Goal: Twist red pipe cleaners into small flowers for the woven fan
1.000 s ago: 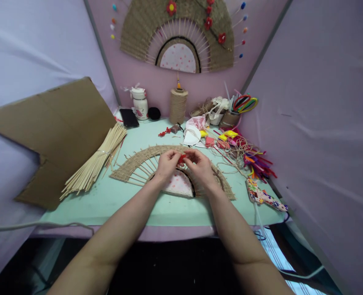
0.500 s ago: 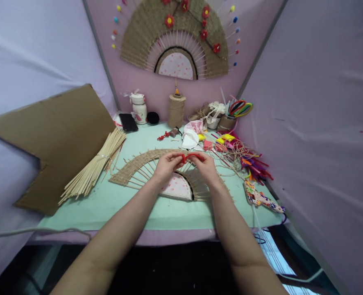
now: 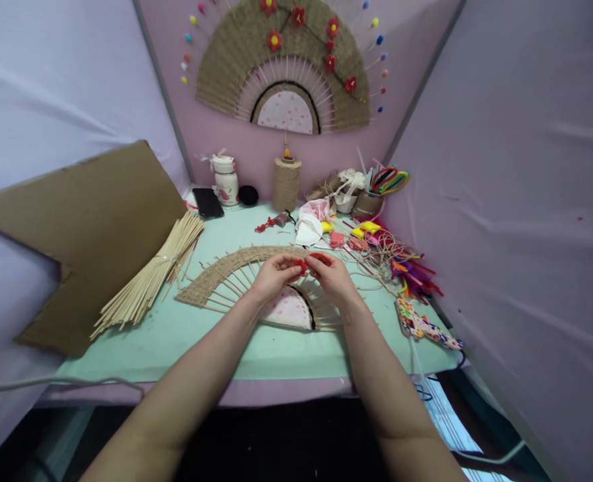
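Between my two hands is a red pipe cleaner (image 3: 321,257), bent into a small bunched shape at its left end. My left hand (image 3: 278,274) pinches that bunched end between thumb and fingers. My right hand (image 3: 332,273) is closed on the strand, which loops over its fingers. Both hands hover above a woven twine fan (image 3: 226,268) with thin stick ribs, lying on the table. Its half-round centre piece (image 3: 290,309) is white with pink dots and edged in black. My hands and forearms hide part of the fan's middle and right side.
A bundle of thin sticks (image 3: 150,274) and a cardboard sheet (image 3: 90,234) are on the left. A twine spool (image 3: 286,184) stands at the back. Pipe cleaners (image 3: 417,274) and a patterned glue gun (image 3: 427,325) lie right. A finished fan (image 3: 221,73) hangs on the wall.
My fingers have shifted along the red pipe cleaner, and its bunched end sits slightly lower. The view has tilted a little; the things on the table have stayed put.
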### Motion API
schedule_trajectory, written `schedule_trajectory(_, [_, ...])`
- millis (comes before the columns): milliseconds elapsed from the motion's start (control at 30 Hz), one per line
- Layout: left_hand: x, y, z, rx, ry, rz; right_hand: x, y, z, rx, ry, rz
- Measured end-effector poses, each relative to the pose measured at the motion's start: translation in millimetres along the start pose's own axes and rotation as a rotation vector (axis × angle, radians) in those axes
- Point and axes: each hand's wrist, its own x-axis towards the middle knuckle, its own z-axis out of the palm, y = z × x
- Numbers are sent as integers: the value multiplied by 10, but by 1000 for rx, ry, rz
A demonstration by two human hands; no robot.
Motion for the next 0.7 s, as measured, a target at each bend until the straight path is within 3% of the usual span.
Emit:
schedule_trajectory(333, [-28,31,30,115,10,159,-39,-36,29,165,-72,83])
schedule_trajectory(700, [-38,49,16,243,-133,126,-81,-129,-30,481,-249,432])
